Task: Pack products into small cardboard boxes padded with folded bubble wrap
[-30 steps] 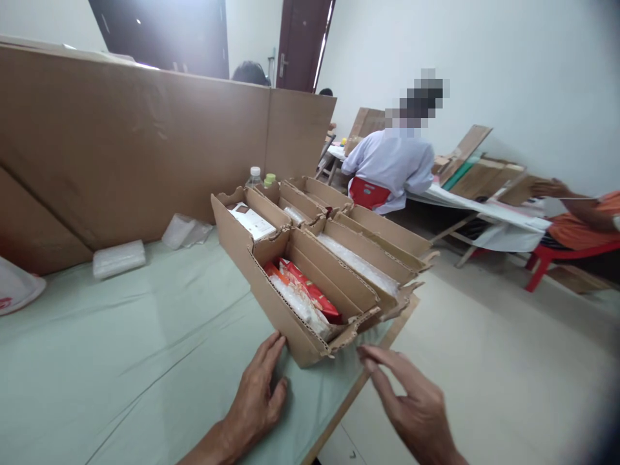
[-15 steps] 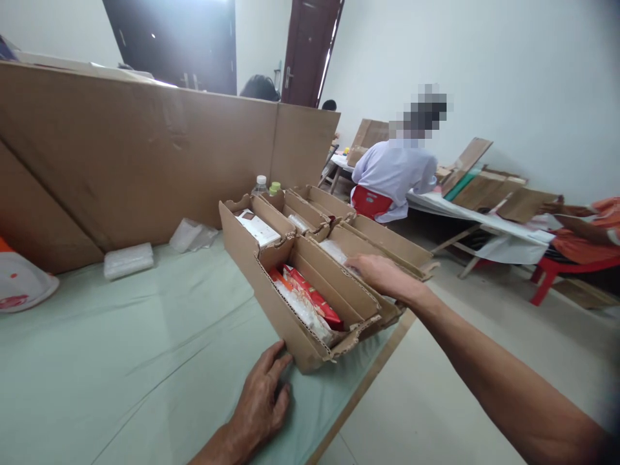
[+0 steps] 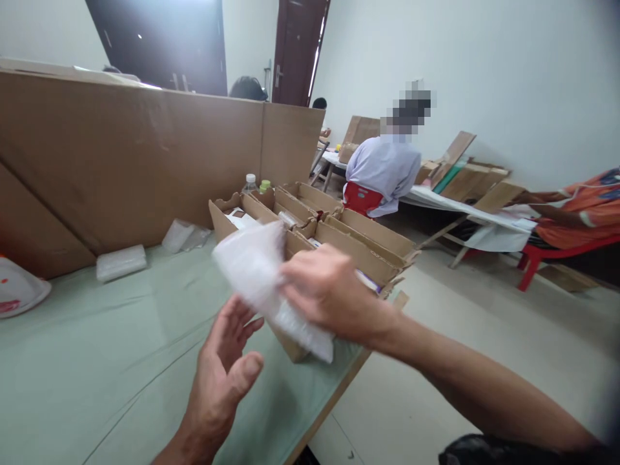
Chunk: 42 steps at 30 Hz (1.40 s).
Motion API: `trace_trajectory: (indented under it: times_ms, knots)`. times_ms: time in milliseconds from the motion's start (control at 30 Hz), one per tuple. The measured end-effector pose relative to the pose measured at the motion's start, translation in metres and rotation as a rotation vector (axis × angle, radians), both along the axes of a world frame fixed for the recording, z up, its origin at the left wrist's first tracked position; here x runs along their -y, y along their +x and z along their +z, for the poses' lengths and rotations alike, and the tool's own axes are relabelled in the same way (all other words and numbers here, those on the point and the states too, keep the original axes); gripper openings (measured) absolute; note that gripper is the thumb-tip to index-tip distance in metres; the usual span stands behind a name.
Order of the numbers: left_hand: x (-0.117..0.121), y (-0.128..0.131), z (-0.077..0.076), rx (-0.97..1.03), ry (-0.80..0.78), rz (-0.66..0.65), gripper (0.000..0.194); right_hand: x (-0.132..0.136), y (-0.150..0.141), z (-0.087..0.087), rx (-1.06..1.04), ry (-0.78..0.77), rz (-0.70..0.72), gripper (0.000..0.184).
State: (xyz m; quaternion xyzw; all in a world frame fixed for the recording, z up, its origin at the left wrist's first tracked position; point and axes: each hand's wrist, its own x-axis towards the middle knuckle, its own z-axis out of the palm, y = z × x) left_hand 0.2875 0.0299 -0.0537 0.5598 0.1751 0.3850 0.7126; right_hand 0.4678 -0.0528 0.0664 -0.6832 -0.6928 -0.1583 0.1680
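Plastic bag (image 3: 252, 258) in right hand (image 3: 327, 290), fingers (image 3: 307, 302) curled; left hand (image 3: 220, 371) cupped

No lettering is showing legibly; the red marking (image 3: 10, 302) on the white item (image 3: 26, 281) at far left is appearing too indistinct to read.

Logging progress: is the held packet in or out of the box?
Out: the right hand holds the packet, hiding part of the box.
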Motion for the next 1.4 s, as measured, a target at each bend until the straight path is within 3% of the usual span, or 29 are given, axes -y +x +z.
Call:
trace_trajectory:
  times_ms: [67,100,200,267,367,533,633,700,767,833,900,1000,1067,1100,1167,1267,1333,1400]
  knots:
    - [-0.002,0.000,0.008,0.024,-0.216,0.048,0.062,-0.009,-0.016,-0.004,-0.073,-0.103,0.205,0.018]
    - [-0.004,-0.003,0.009,-0.001,-0.301,0.107,0.056,-0.011,-0.015,-0.004,-0.154,-0.116,0.238,0.023]
    - [-0.020,-0.020,0.004,-0.071,-0.516,0.240,0.047,-0.010,0.015,-0.002,-0.333,-0.157,0.041,0.025]
    - [-0.031,-0.035,-0.001,-0.122,-0.635,0.250,0.044,-0.008,0.037,-0.002,-0.285,-0.338,-0.088,0.021]
    - [-0.043,-0.050,-0.005,-0.200,-0.772,0.318,0.027,-0.009,0.043,-0.011,-0.114,-0.648,-0.030,0.023]
    - [-0.046,-0.050,-0.003,-0.269,-0.889,0.452,0.007,-0.029,0.021,-0.042,0.119,-0.811,-0.020,0.030]
    - [-0.045,-0.050,-0.006,-0.290,-0.894,0.426,0.012,-0.039,0.025,-0.046,0.158,-0.784,-0.021,0.026]
    - [-0.045,-0.053,-0.010,-0.307,-0.868,0.395,0.015,-0.036,0.032,-0.034,0.116,-0.675,-0.116,0.026]
    - [-0.043,-0.056,-0.011,-0.326,-0.838,0.378,0.018,-0.025,0.033,-0.016,0.007,-0.429,-0.253,0.032]
    - [-0.038,-0.056,-0.006,-0.300,-0.791,0.346,0.024,-0.012,0.021,-0.002,-0.124,-0.137,-0.299,0.039]
    - [-0.028,-0.050,0.005,-0.211,-0.710,0.280,0.035,-0.001,-0.003,0.000,-0.207,-0.013,-0.168,0.042]
    - [-0.014,-0.035,0.021,-0.108,-0.563,0.193,0.057,0.003,-0.036,-0.012,-0.196,-0.141,0.246,0.038]
    - [-0.013,-0.029,0.023,-0.141,-0.517,0.182,0.065,0.003,-0.035,-0.016,-0.268,-0.183,0.426,0.036]
    - [-0.016,-0.030,0.021,-0.180,-0.522,0.185,0.067,0.004,-0.024,-0.014,-0.348,-0.150,0.429,0.035]
    - [-0.029,-0.040,0.009,-0.275,-0.584,0.232,0.064,0.010,0.015,-0.003,-0.521,-0.006,0.265,0.032]
    - [-0.057,-0.067,-0.023,-0.401,-0.746,0.321,0.050,0.025,0.090,0.015,-0.502,0.168,-0.175,0.024]
    - [-0.073,-0.083,-0.045,-0.475,-0.869,0.368,0.038,0.034,0.131,0.019,-0.408,0.087,-0.416,0.024]
    - [-0.081,-0.094,-0.061,-0.526,-0.944,0.396,0.027,0.038,0.158,0.017,-0.261,-0.092,-0.624,0.028]
